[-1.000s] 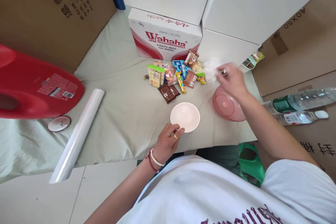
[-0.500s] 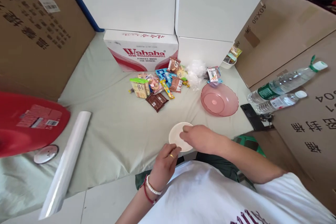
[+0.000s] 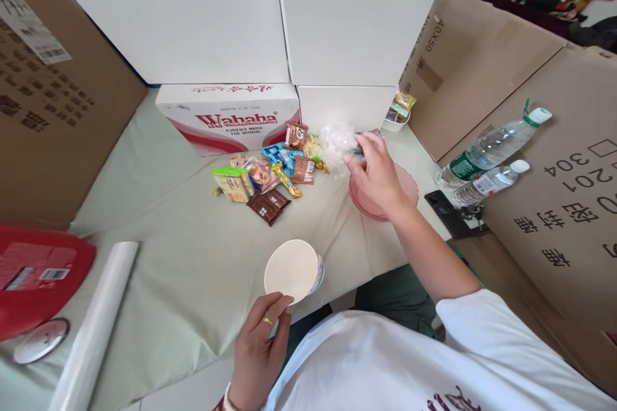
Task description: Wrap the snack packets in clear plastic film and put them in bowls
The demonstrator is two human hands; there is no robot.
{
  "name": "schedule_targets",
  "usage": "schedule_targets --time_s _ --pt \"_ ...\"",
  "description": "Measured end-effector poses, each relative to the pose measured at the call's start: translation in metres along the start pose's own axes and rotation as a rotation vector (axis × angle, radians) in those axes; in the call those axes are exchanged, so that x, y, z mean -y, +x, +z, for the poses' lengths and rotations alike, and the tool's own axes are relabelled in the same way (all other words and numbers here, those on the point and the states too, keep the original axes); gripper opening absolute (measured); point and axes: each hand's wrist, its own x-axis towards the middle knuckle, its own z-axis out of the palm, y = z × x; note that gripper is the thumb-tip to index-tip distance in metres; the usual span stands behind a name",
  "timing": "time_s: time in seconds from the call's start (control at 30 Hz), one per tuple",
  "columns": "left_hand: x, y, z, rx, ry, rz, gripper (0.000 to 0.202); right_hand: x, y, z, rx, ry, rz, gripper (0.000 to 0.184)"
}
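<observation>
- So the white round paper bowl (image 3: 293,271) sits near the front edge of the pale green cloth-covered surface (image 3: 183,308), mouth tipped toward the person. Left hand (image 3: 263,343) is pinching its near rim.
- Right hand (image 3: 377,176) is beyond it and to its right, thumb and fingers curved apart; can't tell if anything's between them.
- Progress, my read: the paper bowl is steadied and I see nothing inside it; the snacks sit outside it and look sealed. Can't judge how much is left.
- Scalloped pink see-through plastic bowl (image 3: 409,189): right of the paper bowl and farther back, under the right hand, contents mostly blocked.
- Loose heap beyond the paper bowl: dark brown flat packets (image 3: 264,208), green-topped cracker pack (image 3: 234,186), blue shiny wrappers (image 3: 277,155). Crumpled clear plastic bundle (image 3: 337,144) just right of those.
- Small white tub (image 3: 400,123), far back right of the paper bowl: colourful packets (image 3: 403,101) in it.
</observation>
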Motion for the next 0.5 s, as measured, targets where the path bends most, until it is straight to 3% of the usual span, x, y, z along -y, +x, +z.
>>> schedule_targets --time_s 0.07,0.13,0.2,0.37,0.5 --pt "-0.002 0.003 0.000 -0.002 -0.019 -0.031 0.020 0.008 -0.016 -0.008 0.199 0.011 -0.130 0.046" --pt "-0.003 0.009 0.002 0.009 -0.047 -0.063 0.019 0.016 -0.048 -0.014 0.463 0.098 -0.367 0.042" --pt "-0.004 0.017 0.006 0.045 -0.087 -0.069 0.020 0.018 -0.085 -0.013 0.622 0.168 -0.507 0.037" --pt "-0.013 0.041 0.032 0.183 -0.177 0.080 0.028 -0.007 -0.144 -0.003 0.428 0.170 -0.408 0.027" --pt "-0.010 0.044 0.053 0.154 -0.078 0.139 0.046 -0.041 -0.147 -0.033 0.253 0.141 -0.302 0.027"
